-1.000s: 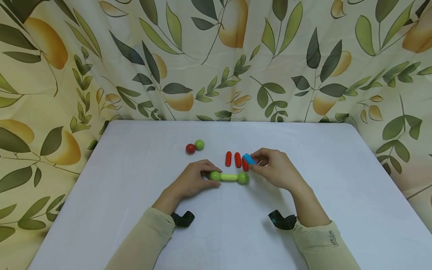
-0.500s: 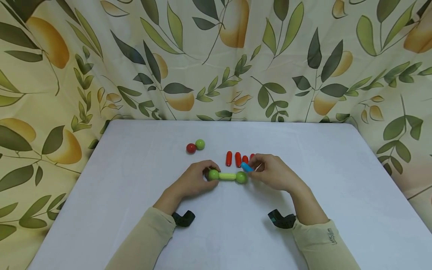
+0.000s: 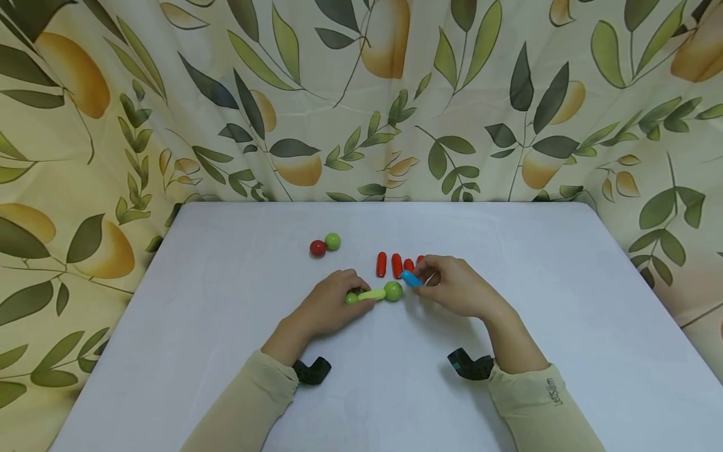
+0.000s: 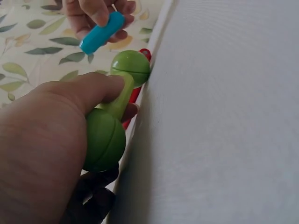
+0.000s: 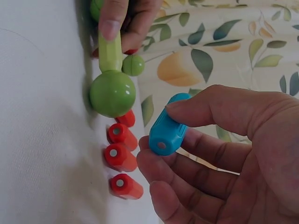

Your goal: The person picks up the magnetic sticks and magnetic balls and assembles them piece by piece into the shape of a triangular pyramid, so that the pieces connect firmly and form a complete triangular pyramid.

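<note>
My left hand point(image 3: 332, 302) pinches a light green rod point(image 4: 120, 95) between thumb and fingers. A green ball sits at each end of the rod: the near ball point(image 4: 103, 140) by my palm and the far ball point(image 5: 113, 93) pointing toward my right hand. My right hand point(image 3: 460, 285) holds a short blue rod point(image 5: 169, 130) between thumb and fingertips, a pale round spot showing on its end face. In the head view the blue rod is just right of the far green ball, with a gap between them.
Several red rods point(image 3: 381, 265) lie in a row on the white table point(image 3: 254, 251) beyond my hands, the rightmost partly behind my right fingers. Farther back on the left, a red ball point(image 3: 317, 249) and a loose green ball point(image 3: 332, 242) lie side by side. A leaf-patterned cloth point(image 3: 361, 125) hangs behind.
My left hand has shifted its grip from the left ball onto the light green rod and tilted the piece, moving its right end leftward. My right hand has drawn slightly nearer with the blue rod.
</note>
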A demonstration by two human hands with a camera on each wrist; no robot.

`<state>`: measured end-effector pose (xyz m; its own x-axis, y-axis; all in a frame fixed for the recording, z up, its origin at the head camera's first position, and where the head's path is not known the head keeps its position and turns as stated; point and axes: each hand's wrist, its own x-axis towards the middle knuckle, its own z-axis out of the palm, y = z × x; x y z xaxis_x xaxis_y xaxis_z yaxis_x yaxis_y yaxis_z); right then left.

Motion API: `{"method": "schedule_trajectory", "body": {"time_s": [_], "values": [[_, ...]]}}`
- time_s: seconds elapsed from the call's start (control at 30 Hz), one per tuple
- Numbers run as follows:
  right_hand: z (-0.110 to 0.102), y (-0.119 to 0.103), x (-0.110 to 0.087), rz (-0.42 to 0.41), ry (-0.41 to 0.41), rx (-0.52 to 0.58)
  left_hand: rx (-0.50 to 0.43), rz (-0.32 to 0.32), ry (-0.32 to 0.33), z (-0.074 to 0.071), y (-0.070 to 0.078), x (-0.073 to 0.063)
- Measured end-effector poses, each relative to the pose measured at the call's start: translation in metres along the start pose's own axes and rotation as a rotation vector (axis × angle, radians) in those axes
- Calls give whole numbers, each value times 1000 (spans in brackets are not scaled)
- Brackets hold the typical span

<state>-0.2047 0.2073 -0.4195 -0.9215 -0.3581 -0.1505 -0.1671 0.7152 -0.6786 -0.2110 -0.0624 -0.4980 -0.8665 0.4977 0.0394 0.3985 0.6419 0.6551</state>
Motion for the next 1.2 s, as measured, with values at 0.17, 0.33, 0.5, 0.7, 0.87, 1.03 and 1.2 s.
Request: {"method": "schedule_trajectory", "body": {"time_s": [0.17,0.33,0.5,0.7,0.87,1.03,1.2], "values": [[0,0,1,-9,8,-5,-168,-72,38,0,-1,0],[1,1,1,-22,12,3,-366,-143,86,-2,-1,1],[2,-1,1,-52,6,3,-491,-207,113,-5,0,3],[6,-2,2,-77,6,-2,-690,-265,109,-7,0,5],[10,-2,2,-96,-8,4,-856,-281,109,-7,-1,6],[14,-4,3,-104,-27,7,-917,-264,103,-7,-2,6],[17,-6,4,-126,-51,9,-912,-222,66,-7,-4,6]]}}
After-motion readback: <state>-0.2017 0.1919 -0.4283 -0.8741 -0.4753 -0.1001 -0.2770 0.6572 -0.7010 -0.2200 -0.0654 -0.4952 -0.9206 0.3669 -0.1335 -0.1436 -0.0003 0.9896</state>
